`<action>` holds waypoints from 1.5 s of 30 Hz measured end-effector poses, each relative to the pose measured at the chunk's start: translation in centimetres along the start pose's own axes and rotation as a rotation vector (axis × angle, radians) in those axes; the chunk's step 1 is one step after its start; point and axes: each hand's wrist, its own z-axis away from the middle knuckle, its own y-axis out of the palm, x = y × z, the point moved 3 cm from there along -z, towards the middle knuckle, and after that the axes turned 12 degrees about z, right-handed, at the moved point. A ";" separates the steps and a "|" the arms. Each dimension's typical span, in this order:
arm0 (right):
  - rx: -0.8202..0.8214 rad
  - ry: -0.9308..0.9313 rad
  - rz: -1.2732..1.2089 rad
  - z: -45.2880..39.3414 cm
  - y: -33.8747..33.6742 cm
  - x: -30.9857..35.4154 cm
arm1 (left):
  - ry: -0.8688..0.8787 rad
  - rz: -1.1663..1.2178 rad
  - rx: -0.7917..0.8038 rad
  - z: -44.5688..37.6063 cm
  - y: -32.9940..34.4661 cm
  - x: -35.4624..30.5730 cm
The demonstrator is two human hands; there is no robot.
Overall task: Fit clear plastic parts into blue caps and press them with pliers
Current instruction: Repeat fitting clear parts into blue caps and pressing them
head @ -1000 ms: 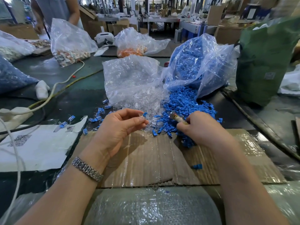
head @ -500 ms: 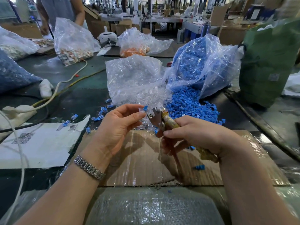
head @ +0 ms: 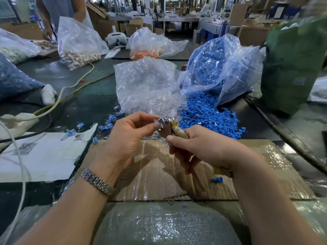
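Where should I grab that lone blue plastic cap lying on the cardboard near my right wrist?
Pinch the lone blue plastic cap across its two short sides, coming straight down from above. It lies flat and alone on the taped cardboard sheet, so nothing crowds it. The left hand seems freer; the right hand holds pliers.

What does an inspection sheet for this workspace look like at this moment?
Surface: dark table; cardboard sheet under the hands.
Job's things: blue cap pinched at the pliers; loose cap pile spilling from the blue bag; clear-parts bag beside it; finished pieces scattered left.
Clutter: one stray cap on the cardboard; torn white paper; bubble wrap in front.
Hands: left hand pinches the cap; right hand grips the pliers' handles.
Cables: white cable and yellow cable cross the table.
Surroundings: green bag, orange-parts bag, another person at the far left.
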 end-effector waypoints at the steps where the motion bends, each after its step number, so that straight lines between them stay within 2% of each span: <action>1: -0.006 0.002 0.003 0.0 0.0 0.0 | 0.007 -0.006 -0.001 0.0 -0.1 0.0; 8: 0.027 0.018 -0.066 0.0 -0.2 -0.1 | 0.043 -0.054 -0.026 -0.1 -0.4 0.0; 11: -0.057 0.038 -0.050 0.4 -1.8 -1.0 | 0.085 -0.146 -0.144 -0.2 -1.4 -0.4; 15: -0.386 0.134 0.219 0.7 -4.7 -2.8 | 0.135 -0.792 -0.455 0.0 -3.6 -1.3; 18: -0.523 0.262 0.473 0.6 -5.6 -4.0 | 0.121 -1.237 -0.490 0.1 -3.9 -1.7; 20: -0.536 0.359 0.593 0.4 -5.5 -4.4 | 0.134 -1.292 -0.443 0.1 -3.4 -1.5; 25: -0.484 0.456 0.714 -0.3 -5.0 -4.4 | 0.208 -1.134 -0.010 0.1 -0.1 0.3; 27: -0.471 0.461 0.729 -0.5 -4.8 -4.3 | 0.199 -1.164 0.084 0.3 0.7 1.2; 31: -0.408 0.487 0.771 -0.7 -4.4 -4.1 | 0.179 -1.231 0.125 0.2 0.9 1.9; 36: -0.417 0.500 0.753 -0.6 -4.2 -4.1 | 0.172 -1.199 0.145 0.1 0.9 2.2; 39: -0.505 0.389 0.723 -0.7 -4.3 -3.6 | 0.183 -1.187 0.139 0.0 1.0 2.3; 41: -0.531 0.267 0.787 -0.9 -4.1 -3.1 | 0.180 -1.185 0.149 0.0 1.1 2.3; 45: -0.404 0.189 0.972 -1.2 -3.1 -2.7 | 0.175 -1.202 0.185 0.2 1.4 2.4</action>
